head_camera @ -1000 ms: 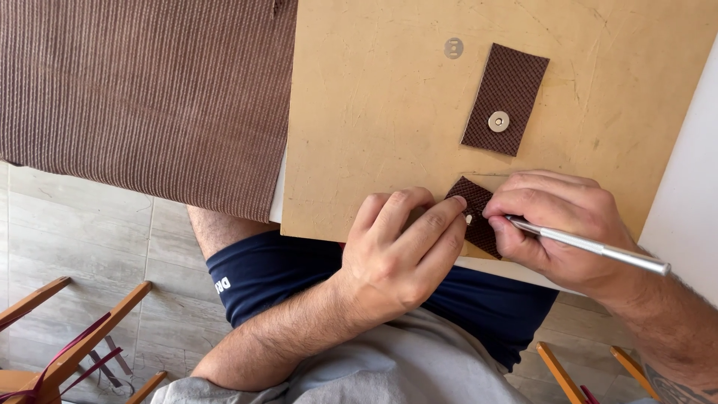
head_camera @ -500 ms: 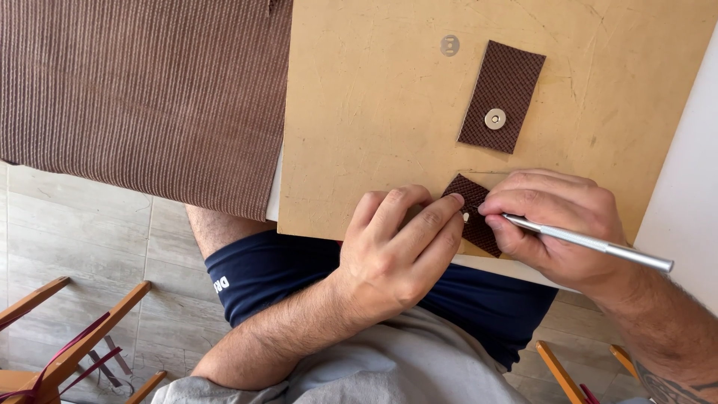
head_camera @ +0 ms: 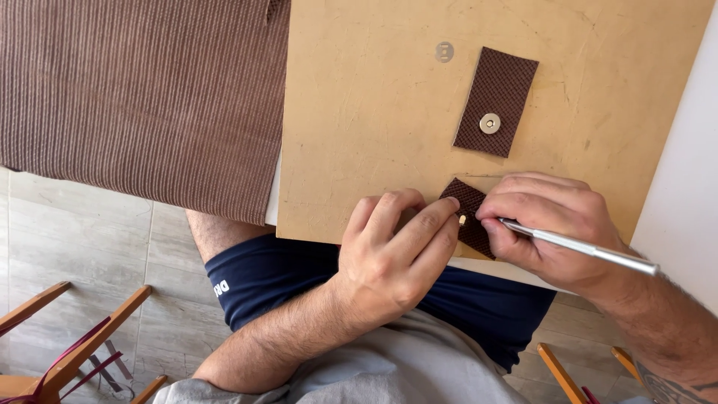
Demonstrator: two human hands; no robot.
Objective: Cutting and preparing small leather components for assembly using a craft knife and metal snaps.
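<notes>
Left hand (head_camera: 396,251) flat on brown patch (head_camera: 470,217), right hand (head_camera: 550,224) apparently gripping metal tool (head_camera: 591,251).

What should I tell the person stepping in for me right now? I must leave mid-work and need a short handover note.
Left hand presses the small brown patch flat on the tan board. Right hand holds a slim metal tool, tip at the patch's small metal fitting.
Done: a second, larger brown patch already carries a round snap; a loose metal disc lies above it.
Left: the small patch's fitting still under work.
</notes>
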